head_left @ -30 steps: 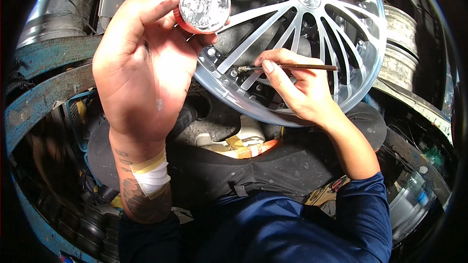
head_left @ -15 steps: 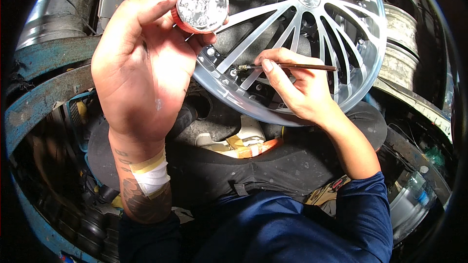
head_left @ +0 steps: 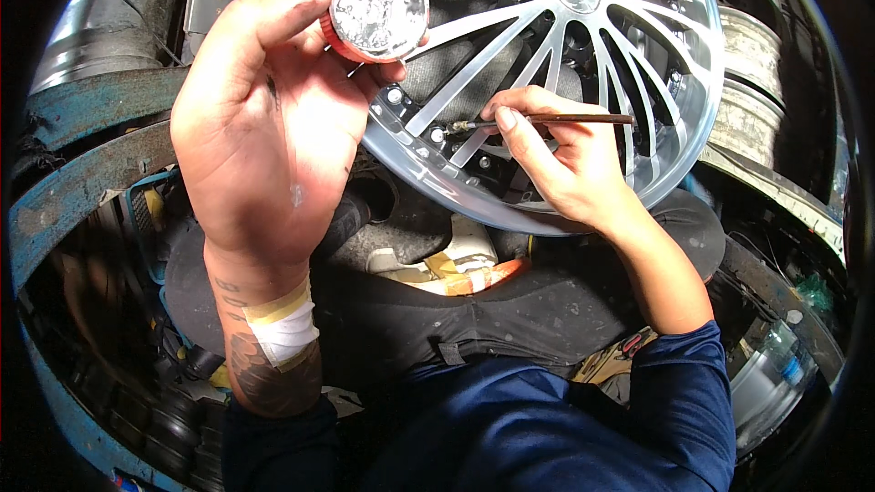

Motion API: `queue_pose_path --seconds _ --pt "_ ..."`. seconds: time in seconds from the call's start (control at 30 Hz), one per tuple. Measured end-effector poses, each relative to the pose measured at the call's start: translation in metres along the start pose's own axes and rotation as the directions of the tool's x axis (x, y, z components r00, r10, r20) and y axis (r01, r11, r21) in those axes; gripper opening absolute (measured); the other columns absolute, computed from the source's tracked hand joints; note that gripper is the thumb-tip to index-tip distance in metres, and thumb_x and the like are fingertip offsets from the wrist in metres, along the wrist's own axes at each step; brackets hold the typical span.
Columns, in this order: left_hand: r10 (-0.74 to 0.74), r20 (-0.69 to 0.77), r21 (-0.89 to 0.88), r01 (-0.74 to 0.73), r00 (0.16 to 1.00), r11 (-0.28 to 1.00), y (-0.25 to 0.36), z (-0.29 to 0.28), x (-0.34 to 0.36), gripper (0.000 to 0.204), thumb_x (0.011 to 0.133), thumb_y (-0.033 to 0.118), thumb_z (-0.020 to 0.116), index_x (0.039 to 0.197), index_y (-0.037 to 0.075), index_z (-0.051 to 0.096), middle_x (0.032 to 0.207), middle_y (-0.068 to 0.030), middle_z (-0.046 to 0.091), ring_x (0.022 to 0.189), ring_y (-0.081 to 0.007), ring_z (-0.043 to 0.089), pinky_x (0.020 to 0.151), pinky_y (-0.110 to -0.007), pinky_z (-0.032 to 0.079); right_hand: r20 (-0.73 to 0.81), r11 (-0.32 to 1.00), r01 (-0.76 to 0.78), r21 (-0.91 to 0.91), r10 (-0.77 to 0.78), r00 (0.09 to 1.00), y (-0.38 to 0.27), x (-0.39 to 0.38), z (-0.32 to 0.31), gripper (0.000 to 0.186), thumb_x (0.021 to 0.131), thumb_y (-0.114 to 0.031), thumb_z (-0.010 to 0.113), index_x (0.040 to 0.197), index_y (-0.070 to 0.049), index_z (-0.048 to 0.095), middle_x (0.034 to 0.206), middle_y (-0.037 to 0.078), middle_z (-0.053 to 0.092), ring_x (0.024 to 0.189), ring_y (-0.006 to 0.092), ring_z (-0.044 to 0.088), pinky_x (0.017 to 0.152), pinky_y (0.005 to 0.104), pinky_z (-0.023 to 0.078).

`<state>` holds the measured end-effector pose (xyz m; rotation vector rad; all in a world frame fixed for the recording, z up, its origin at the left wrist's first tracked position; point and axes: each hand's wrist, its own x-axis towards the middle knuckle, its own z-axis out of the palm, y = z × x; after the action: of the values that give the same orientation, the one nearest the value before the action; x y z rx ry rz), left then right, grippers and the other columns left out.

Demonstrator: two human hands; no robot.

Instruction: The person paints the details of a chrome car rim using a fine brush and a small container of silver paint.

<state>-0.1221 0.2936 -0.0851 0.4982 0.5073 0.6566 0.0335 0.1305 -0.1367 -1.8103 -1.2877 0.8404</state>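
My left hand grips a small round red cap with silvery, glossy material inside, raised beside the wheel. A large multi-spoke silver alloy wheel with a polished lip and dark inner parts fills the upper middle. My right hand pinches a thin dark-handled brush, its tip at a small bolt on the lower-left rim. Another bolt shows just above, near my left fingers.
Worn metal rims stand stacked at right, a dark drum at upper left. Weathered blue metal edges curve around me. My knees and a pale shoe are below the wheel. A plastic bottle lies at lower right.
My right hand and the brush have shifted very slightly up and right, with the tip still near the same bolt. My left hand is almost unmoved.
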Motion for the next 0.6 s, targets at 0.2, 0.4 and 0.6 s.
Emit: queue_pose_path --seconds 0.2,0.4,0.6 --pt "-0.046 -0.1 0.003 0.047 0.994 0.999 0.006 0.017 -0.003 0.045 0.088 0.024 0.046 0.117 -0.01 0.054 0.103 -0.0207 0.064 0.086 -0.0291 0.063 0.077 -0.039 0.05 0.006 0.997 -0.015 0.07 0.015 1.0 0.002 -0.001 -0.001 0.019 0.097 -0.016 0.058 0.1 0.0 0.068 0.07 0.008 0.065 0.063 0.0127 0.065 0.059 0.0267 0.05" --pt "0.022 0.047 -0.019 -0.021 0.999 1.0 -0.002 -0.001 0.001 0.045 0.088 0.024 0.045 0.116 -0.01 0.054 0.103 -0.0214 0.063 0.086 -0.0299 0.063 0.077 -0.039 0.05 0.031 0.998 -0.031 0.056 0.029 0.999 0.0 0.0 0.001 0.017 0.097 -0.015 0.058 0.1 -0.001 0.068 0.067 0.006 0.063 0.061 0.0117 0.062 0.058 0.0259 0.049" --pt "-0.035 -0.048 -0.039 0.033 0.998 0.999 0.007 0.015 -0.004 0.045 0.088 0.024 0.045 0.116 -0.01 0.054 0.102 -0.0217 0.063 0.087 -0.0304 0.062 0.076 -0.039 0.05 0.016 0.997 0.005 0.083 -0.007 1.0 0.0 0.0 0.003 0.017 0.096 -0.014 0.058 0.098 -0.001 0.068 0.068 0.007 0.063 0.061 0.0115 0.062 0.057 0.0261 0.049"
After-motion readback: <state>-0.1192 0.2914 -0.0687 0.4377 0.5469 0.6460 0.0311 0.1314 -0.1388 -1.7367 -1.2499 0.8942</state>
